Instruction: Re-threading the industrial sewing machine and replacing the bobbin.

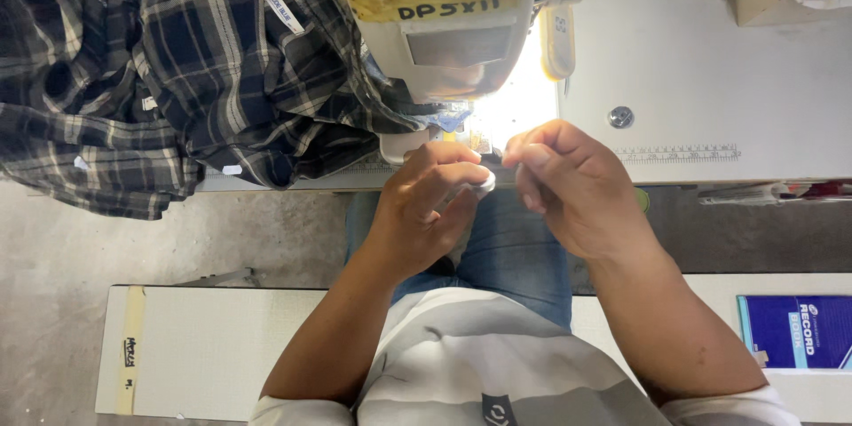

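Overhead, head view, itemised:

1. Left hand [426, 204]: raised in front of the sewing machine [444, 18], fingers curled and pressed together around a small round white bobbin [485, 181]. The bobbin sits at the fingertips, its rim showing past the forefinger, just below the lit needle area.
2. Right hand [568, 186]: close beside the left, thumb and forefinger pinched together near the bobbin. Whether a thread runs between them is too fine to tell. The pinched tips lie just right of the bobbin, nearly touching it.
3. Sewing machine: cream head with a strip of yellow tape across its face, standing on a pale table [710, 80]; a bright lamp glare falls under it.
4. Plaid shirt [177, 62]: dark blue and white check, heaped on the table to the left of the machine, part of it hanging over the edge.
5. Ruler strip [679, 153]: fixed along the table's front edge, right of the hands.
6. Blue booklet [794, 330]: lying flat on a white board at lower right, well apart from both hands.
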